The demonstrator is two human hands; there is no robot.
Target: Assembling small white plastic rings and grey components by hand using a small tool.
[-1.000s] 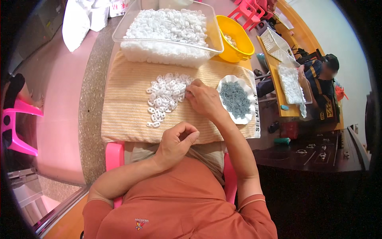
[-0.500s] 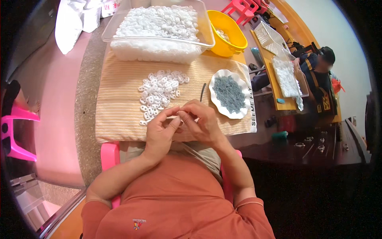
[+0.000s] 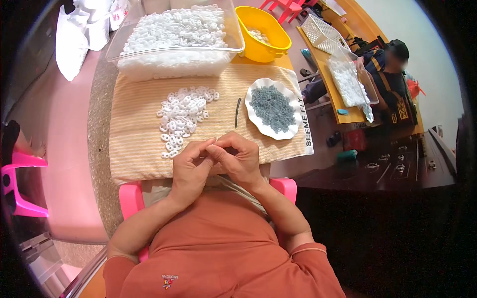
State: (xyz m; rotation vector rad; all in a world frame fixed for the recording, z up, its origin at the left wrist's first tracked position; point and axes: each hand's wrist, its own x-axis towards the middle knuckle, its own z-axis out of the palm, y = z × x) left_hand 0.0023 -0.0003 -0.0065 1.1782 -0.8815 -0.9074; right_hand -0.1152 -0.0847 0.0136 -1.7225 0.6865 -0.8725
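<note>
My left hand [image 3: 191,166] and my right hand [image 3: 238,158] meet fingertip to fingertip over the near edge of the striped towel [image 3: 134,144]. Both are closed in a pinch, and whatever they hold is hidden by the fingers. Just beyond my left hand lies a loose heap of small white plastic pieces [image 3: 183,111], each with two holes. To the right, a scalloped white plate [image 3: 252,119] carries a pile of small dark grey-green pieces [image 3: 273,109]. A thin black stick [image 3: 237,112] rests on the towel between heap and plate.
A large clear bin [image 3: 174,54] full of white pieces stands at the back, beside a yellow basin [image 3: 268,47]. At the right, another person [image 3: 390,74] sits by a table with a white basket [image 3: 323,34]. Pink stools [image 3: 22,184] stand around.
The whole view has shifted, so the table things sit further left. My hands stay together, fingertips pressed closer, and my right hand's fingers are more curled.
</note>
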